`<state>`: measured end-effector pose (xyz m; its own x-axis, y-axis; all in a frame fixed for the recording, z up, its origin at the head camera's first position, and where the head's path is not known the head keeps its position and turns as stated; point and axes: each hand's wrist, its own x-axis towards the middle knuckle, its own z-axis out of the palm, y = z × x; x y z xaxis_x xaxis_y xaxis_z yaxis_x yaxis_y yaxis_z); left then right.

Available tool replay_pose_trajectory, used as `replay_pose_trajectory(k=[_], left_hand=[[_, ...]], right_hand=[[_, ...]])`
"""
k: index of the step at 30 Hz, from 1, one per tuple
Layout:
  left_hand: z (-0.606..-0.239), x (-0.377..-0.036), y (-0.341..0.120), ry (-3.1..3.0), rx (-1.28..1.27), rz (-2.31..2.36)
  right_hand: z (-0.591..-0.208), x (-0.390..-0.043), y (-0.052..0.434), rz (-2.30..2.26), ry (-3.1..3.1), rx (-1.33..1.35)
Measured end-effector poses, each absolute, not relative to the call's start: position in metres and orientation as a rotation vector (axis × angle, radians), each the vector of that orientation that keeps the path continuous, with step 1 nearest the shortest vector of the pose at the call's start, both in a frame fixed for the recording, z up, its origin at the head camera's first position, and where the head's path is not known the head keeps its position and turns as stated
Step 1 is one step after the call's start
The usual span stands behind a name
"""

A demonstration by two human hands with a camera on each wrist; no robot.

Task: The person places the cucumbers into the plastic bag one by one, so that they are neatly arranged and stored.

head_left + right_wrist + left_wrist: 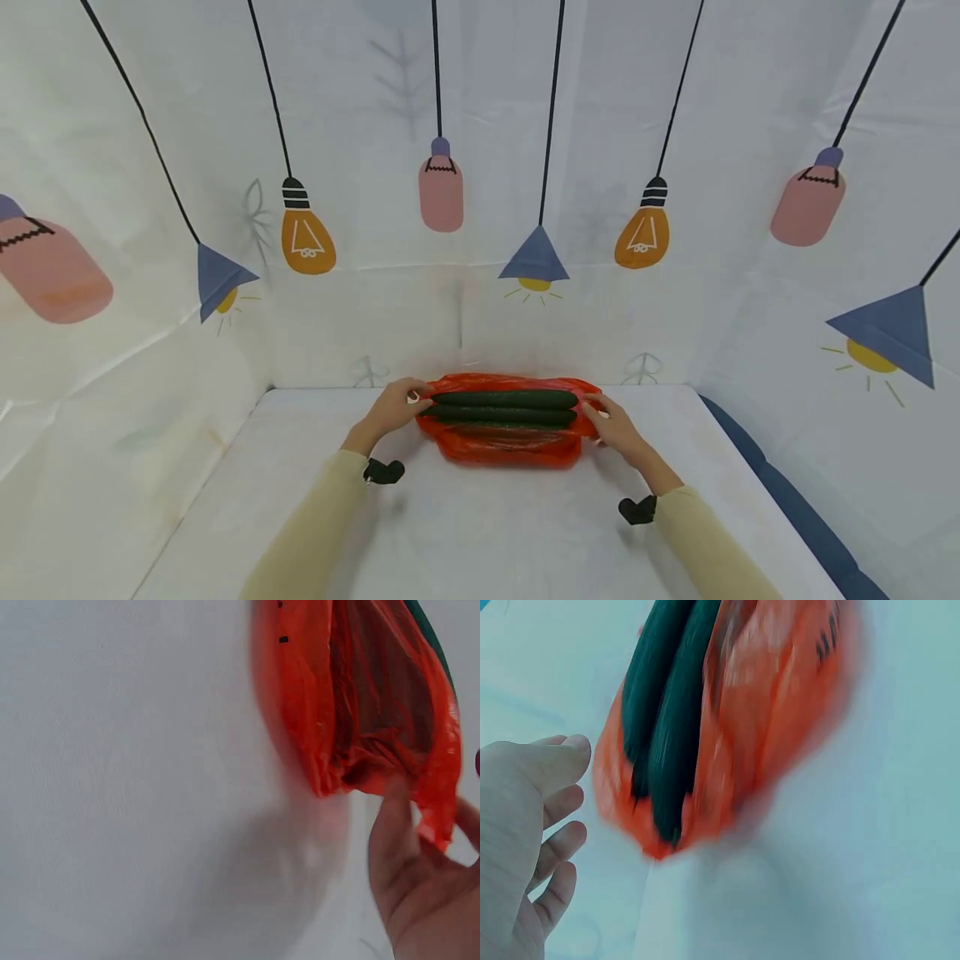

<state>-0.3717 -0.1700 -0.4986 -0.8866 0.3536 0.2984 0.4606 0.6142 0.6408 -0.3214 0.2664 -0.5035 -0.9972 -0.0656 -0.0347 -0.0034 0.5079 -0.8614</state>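
Basically, both hands sit at opposite ends of an orange plastic bag (501,440) that lies near the far edge of the white surface (480,533), roughly mid-width, w/ its long side parallel to that edge. Two dark green cucumbers (501,407) lie lengthwise on top of/in the bag, side by side and touching, ends pointing left & right — which is prob. why the hands are at the ends: that's where the plastic gathers and where a long load can be steadied.

Left hand (396,406): at the bag's left end. In the head view the fingers look curled at the plastic, but the left wrist view shows the fingers (559,806) loosely bent and apart from the bag's tip (660,844), holding nothing. So: relaxed, not gripping, just beside the bag.

Right hand (617,422): at the right end. Right wrist view shows the thumb (391,825) up against the crumpled orange film (375,742), w/ a flap of it hanging over the hand — looks like a pinch on the bag's edge, though the other fingers are mostly out of frame.

Wrist views are motion-blurred, so finer detail of the plastic can't be read.

Behind: a white backdrop (480,125) printed w/ hanging lamps and bulbs.
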Motion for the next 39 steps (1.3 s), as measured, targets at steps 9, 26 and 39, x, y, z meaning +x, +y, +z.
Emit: replay_pose_trajectory(k=[9,26,39], left_hand=[[-0.495,-0.345,-0.255,-2.816,-0.537,-0.838],[-0.428,-0.268,-0.363,-2.857,-0.284,-0.235],[-0.441,-0.267,-0.349,-2.767,-0.131,-0.106]], right_hand=[[-0.468,-0.312,0.292,-0.945,3.177,-0.281],[-0.385,-0.265,0.31,-0.376,3.414,-0.572],[-0.413,-0.276,0.316,-0.248,3.473,-0.51]])
